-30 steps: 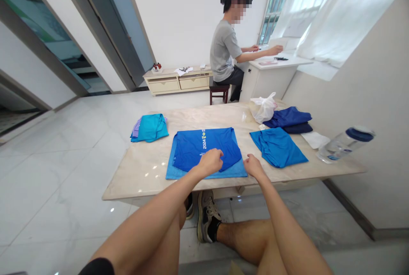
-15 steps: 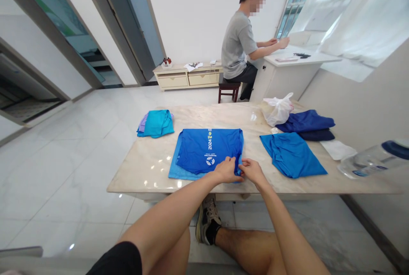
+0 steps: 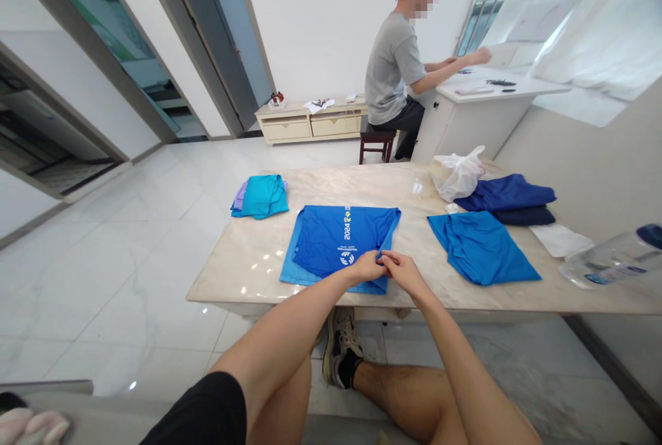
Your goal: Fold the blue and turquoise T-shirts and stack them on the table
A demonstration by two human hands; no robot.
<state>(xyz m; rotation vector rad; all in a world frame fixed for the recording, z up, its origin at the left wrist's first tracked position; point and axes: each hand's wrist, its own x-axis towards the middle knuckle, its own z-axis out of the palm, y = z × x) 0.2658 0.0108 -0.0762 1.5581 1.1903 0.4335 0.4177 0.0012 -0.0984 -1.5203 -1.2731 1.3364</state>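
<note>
The left hand (image 3: pixel 365 268) and right hand (image 3: pixel 402 272) met at the near edge of a blue T-shirt (image 3: pixel 336 241), which lay flat near the middle of the table's long near edge, its smooth, slightly shiny fabric printed with white lettering and a round white logo. The left hand's fingers were closed on a thin fold of the shirt's hem. The right hand's fingers curled against them, but I could not tell whether they gripped cloth too. A lighter blue cloth (image 3: pixel 294 274) showed beneath the shirt's left side and lower edge. The polished, veined stone table (image 3: pixel 243 272) carried the other clothes: a soft teal bundle (image 3: pixel 261 198) on a lilac cloth (image 3: pixel 238 199) toward the far left, and a loosely folded bright blue shirt (image 3: pixel 480 250) to the right. Beyond that shirt lay a navy pile (image 3: pixel 504 194), beside a crumpled white plastic bag (image 3: pixel 458 174) near the far right corner. A white cloth (image 3: pixel 561 239) and a clear plastic bottle (image 3: pixel 610 259) with a dark blue cap sat near the right end.
</note>
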